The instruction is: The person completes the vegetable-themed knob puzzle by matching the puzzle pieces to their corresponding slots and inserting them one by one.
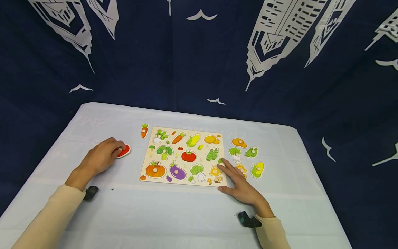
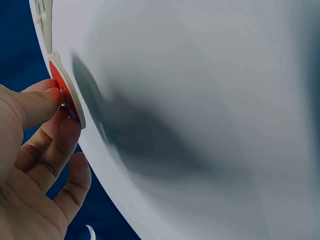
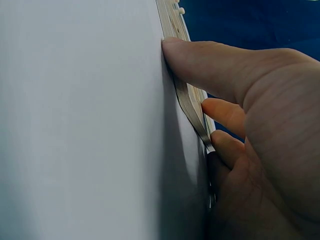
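Note:
My left hand (image 1: 104, 155) pinches a red puzzle piece (image 1: 125, 151) with a pale rim, left of the board. In the left wrist view the thumb and fingers grip the red face's side, and the piece stands tilted with its shadow falling beside it on the tabletop. The wooden vegetable puzzle board (image 1: 199, 186) lies flat in the middle of the table. My right hand (image 1: 242, 188) rests at the board's lower right corner, fingers spread over its right edge. In the right wrist view the thumb touches the board's side edge (image 3: 186, 102).
A carrot piece (image 1: 144, 131) lies off the board's upper left. Right of the board are potato (image 1: 239, 143), cabbage (image 1: 235, 154), asparagus (image 1: 251, 152) and corn (image 1: 257, 169) pieces, plus a mushroom piece (image 1: 241, 168) partly behind my right hand. A dark blue curtain (image 1: 186, 62) hangs behind the table.

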A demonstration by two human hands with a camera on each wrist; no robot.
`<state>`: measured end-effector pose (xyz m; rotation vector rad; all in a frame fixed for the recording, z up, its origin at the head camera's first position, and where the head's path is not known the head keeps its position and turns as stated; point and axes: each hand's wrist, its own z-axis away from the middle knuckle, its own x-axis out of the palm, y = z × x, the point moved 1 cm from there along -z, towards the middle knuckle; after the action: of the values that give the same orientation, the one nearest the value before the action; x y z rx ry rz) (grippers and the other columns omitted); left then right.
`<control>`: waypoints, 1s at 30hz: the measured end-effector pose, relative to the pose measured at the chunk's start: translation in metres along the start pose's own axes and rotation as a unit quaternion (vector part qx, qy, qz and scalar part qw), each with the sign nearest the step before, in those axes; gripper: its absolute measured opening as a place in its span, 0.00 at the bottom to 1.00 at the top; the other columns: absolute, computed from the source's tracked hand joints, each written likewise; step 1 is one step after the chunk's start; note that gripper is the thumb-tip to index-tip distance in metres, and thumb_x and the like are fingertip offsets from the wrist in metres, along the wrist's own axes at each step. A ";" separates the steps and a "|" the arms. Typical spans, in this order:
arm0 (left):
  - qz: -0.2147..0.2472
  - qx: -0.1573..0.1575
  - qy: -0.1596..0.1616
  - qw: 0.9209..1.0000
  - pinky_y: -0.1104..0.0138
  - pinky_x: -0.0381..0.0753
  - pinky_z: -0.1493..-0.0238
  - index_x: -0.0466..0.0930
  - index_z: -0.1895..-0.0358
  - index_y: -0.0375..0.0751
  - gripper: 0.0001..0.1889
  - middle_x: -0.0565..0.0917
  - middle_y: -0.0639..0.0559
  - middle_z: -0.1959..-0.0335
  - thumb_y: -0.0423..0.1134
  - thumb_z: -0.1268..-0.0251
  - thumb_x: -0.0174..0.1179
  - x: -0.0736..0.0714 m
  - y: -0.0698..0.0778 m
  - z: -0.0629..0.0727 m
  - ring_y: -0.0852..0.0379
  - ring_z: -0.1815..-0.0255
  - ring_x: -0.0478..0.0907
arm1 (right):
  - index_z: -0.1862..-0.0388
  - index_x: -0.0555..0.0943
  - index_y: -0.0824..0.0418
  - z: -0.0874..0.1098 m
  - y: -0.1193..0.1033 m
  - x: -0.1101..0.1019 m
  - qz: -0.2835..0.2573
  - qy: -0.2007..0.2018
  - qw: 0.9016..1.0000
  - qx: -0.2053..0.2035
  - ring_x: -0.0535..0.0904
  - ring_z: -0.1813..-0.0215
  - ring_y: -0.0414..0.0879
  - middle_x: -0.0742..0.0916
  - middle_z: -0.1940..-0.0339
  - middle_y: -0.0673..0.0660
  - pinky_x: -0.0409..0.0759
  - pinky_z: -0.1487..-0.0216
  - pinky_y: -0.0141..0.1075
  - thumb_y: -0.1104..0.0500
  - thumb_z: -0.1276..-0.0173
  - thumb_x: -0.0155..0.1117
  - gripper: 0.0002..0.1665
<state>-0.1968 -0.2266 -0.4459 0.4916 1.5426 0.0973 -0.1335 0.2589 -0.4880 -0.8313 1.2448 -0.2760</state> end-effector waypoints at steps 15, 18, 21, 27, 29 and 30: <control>0.003 0.022 -0.007 1.000 0.48 0.83 0.52 0.83 0.49 0.38 0.10 0.81 0.43 0.55 0.30 0.30 0.59 -0.001 0.020 -0.012 0.47 0.58 0.76 | 0.21 0.63 0.48 0.001 -0.002 -0.001 0.001 0.002 1.000 0.000 0.46 0.16 0.56 0.54 0.16 0.51 0.40 0.19 0.58 0.51 0.38 0.74 0.48; 0.001 0.028 -0.011 1.000 0.49 0.83 0.52 0.83 0.49 0.39 0.10 0.81 0.44 0.55 0.31 0.30 0.60 0.000 0.026 -0.015 0.48 0.58 0.76 | 0.21 0.63 0.47 0.001 -0.001 -0.001 -0.002 -0.001 1.000 0.001 0.45 0.16 0.56 0.53 0.15 0.51 0.40 0.19 0.58 0.51 0.38 0.74 0.48; 0.000 0.034 -0.014 0.999 0.50 0.83 0.52 0.83 0.48 0.40 0.10 0.81 0.44 0.55 0.31 0.30 0.60 0.001 0.034 -0.018 0.48 0.58 0.76 | 0.21 0.63 0.47 0.001 -0.001 -0.001 -0.002 -0.001 1.000 0.004 0.45 0.16 0.56 0.53 0.15 0.51 0.40 0.19 0.58 0.51 0.38 0.74 0.48; 0.009 0.060 -0.011 0.998 0.53 0.83 0.54 0.84 0.50 0.41 0.10 0.81 0.45 0.56 0.31 0.30 0.60 0.002 0.047 -0.024 0.50 0.60 0.75 | 0.21 0.63 0.48 0.001 -0.002 -0.002 -0.002 -0.002 1.000 0.004 0.45 0.16 0.57 0.53 0.15 0.51 0.39 0.19 0.59 0.51 0.38 0.73 0.48; 0.012 0.067 -0.010 0.998 0.53 0.83 0.54 0.84 0.50 0.41 0.09 0.81 0.45 0.55 0.31 0.30 0.60 0.003 0.050 -0.026 0.50 0.60 0.75 | 0.21 0.63 0.48 0.000 -0.002 -0.002 -0.004 -0.002 1.000 0.003 0.45 0.16 0.56 0.53 0.15 0.51 0.39 0.19 0.58 0.51 0.38 0.73 0.48; 0.013 0.070 -0.009 0.997 0.53 0.82 0.54 0.84 0.50 0.41 0.09 0.81 0.45 0.55 0.31 0.30 0.60 0.004 0.052 -0.027 0.50 0.60 0.75 | 0.21 0.63 0.48 0.000 -0.002 -0.003 -0.004 -0.002 1.000 0.002 0.45 0.16 0.56 0.53 0.15 0.51 0.39 0.19 0.58 0.51 0.38 0.73 0.47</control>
<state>-0.2103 -0.1717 -0.4294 0.6228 1.5313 0.0043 -0.1336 0.2589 -0.4845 -0.8333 1.2360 -0.2839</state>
